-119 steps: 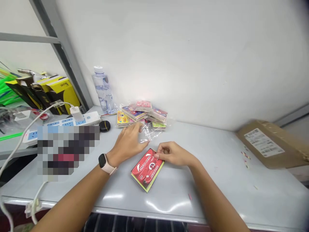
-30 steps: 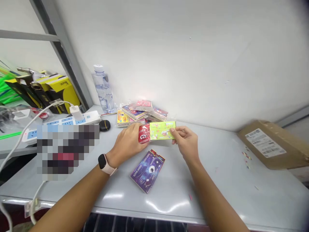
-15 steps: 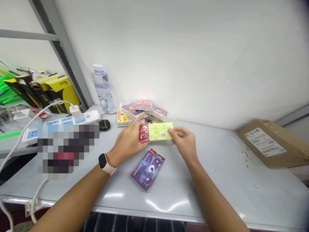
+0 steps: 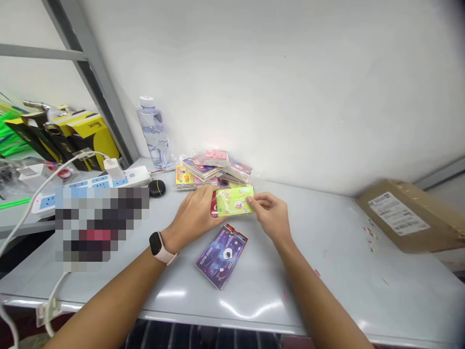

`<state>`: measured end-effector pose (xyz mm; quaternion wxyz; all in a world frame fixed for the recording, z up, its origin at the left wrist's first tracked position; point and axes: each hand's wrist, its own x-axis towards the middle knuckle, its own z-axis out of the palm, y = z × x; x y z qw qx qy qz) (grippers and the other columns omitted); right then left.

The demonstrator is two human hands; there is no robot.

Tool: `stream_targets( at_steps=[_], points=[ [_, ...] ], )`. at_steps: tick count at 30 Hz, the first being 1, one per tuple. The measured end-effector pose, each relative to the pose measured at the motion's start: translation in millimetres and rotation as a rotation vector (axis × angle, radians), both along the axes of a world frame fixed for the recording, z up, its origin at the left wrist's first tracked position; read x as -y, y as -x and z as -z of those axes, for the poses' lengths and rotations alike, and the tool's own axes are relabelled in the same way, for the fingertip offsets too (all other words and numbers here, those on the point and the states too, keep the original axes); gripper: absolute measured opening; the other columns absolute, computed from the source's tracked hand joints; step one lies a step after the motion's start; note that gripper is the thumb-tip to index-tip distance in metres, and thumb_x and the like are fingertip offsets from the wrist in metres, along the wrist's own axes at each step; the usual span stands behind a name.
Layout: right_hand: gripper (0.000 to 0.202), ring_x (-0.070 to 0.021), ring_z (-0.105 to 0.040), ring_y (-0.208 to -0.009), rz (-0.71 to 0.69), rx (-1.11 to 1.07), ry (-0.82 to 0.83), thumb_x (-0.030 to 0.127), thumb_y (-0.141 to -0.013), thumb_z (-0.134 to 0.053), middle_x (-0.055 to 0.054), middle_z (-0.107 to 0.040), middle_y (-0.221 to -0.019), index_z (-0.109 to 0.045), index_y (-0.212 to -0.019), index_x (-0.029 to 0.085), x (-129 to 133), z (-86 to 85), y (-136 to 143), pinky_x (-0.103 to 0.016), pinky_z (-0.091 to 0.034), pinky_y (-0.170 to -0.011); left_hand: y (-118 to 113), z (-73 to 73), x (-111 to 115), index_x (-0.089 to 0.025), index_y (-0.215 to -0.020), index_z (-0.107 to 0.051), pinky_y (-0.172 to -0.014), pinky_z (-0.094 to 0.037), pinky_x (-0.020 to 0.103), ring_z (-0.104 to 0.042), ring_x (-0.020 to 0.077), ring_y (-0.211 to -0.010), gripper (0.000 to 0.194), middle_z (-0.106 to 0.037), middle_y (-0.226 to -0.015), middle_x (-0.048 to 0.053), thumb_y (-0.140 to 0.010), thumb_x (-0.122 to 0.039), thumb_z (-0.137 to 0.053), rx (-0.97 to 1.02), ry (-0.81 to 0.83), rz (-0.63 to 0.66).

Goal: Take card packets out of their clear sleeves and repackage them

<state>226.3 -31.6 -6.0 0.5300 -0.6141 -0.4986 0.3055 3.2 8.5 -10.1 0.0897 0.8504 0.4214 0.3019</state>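
Note:
My left hand [image 4: 194, 211], with a watch on its wrist, is closed around the left part of a red printed card [image 4: 214, 205]. Only a strip of that card shows beside my fingers. A glossy lime-green printed card [image 4: 235, 201] overlaps it on the right. My right hand [image 4: 271, 213] pinches the green card's right end between thumb and fingers. Below both hands a purple space-patterned card packet [image 4: 222, 257] lies flat and slanted on the table, a red and gold edge peeking out at its top.
Behind my hands several stacked card packs [image 4: 214, 167] lie in clear plastic. A water bottle [image 4: 155, 133], a black round case [image 4: 157, 188] and a power strip [image 4: 94, 186] stand left. A cardboard box [image 4: 410, 213] sits right, near small scraps [image 4: 370, 237].
My right hand has moved left with the green card, which now covers more of the red card. My left hand has barely shifted, and the purple packet lies where it was.

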Motion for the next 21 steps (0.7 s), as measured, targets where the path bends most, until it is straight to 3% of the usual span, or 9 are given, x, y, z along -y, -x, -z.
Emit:
stream_targets(
  at_steps=[5,11,21],
  points=[
    [0.033,-0.0111,-0.041,-0.053,-0.145,0.160,-0.022,0.050,-0.088,-0.073,-0.006,-0.078,-0.091,-0.080,-0.095,0.019,2,9.2,10,-0.030,-0.034,-0.054,0,1.6,0,-0.020,-0.132,-0.053,-0.097,-0.057,0.051,-0.067,0.0338,-0.116,0.062,-0.066,-0.127,0.012,-0.085,-0.043,-0.085,-0.047,-0.019,0.061],
    [0.037,-0.0214,-0.068,-0.075,-0.176,-0.125,0.085,0.051,-0.072,-0.086,-0.008,-0.076,-0.082,-0.076,-0.086,0.019,1,8.9,18,-0.035,-0.053,-0.073,2,1.9,0,-0.022,-0.134,-0.052,-0.101,-0.056,0.049,-0.065,0.0318,-0.120,0.062,-0.064,-0.130,0.011,-0.085,-0.042,-0.084,-0.046,-0.041,0.111],
    [0.036,-0.0229,-0.072,-0.074,-0.125,-0.188,0.135,0.048,-0.065,-0.088,-0.008,-0.078,-0.077,-0.076,-0.079,0.017,1,9.4,19,-0.035,-0.056,-0.071,2,-0.5,-2,-0.021,-0.135,-0.053,-0.104,-0.054,0.051,-0.064,0.0334,-0.123,0.064,-0.065,-0.134,0.013,-0.084,-0.041,-0.085,-0.080,-0.073,0.110]
  ],
)
